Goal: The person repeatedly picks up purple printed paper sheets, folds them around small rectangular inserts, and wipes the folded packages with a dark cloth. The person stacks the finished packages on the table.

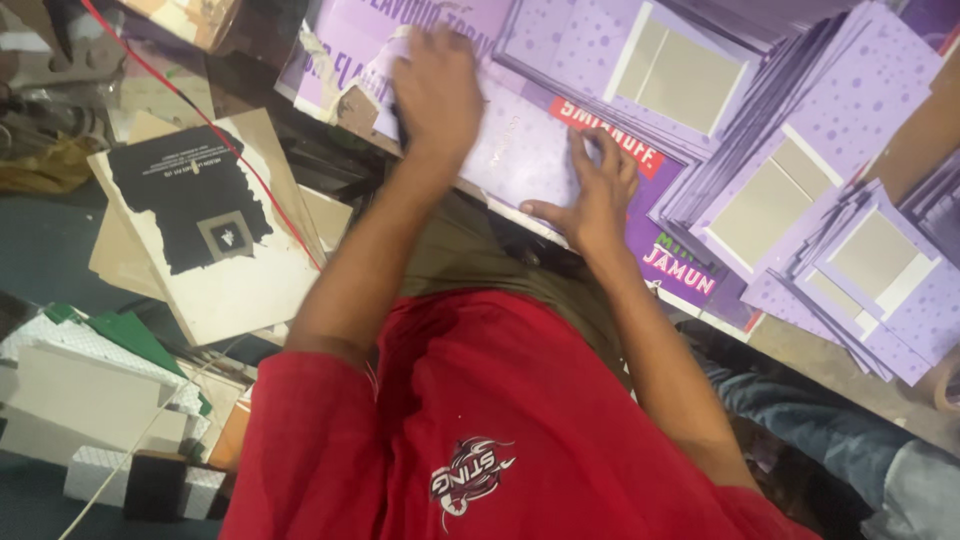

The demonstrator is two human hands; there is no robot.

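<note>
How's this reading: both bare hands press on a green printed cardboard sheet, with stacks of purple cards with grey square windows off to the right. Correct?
Only the colour is wrong. The printed cardboard sheet under the left hand and right hand is light purple, not green. The head view shows this. The stacks of purple cards with grey windows do lie to the right.

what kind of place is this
Probably a packaging or print-finishing workshop: fanned stacks of purple box blanks, card offcuts beside the bench, and both hands pressing a purple sheet.
</note>
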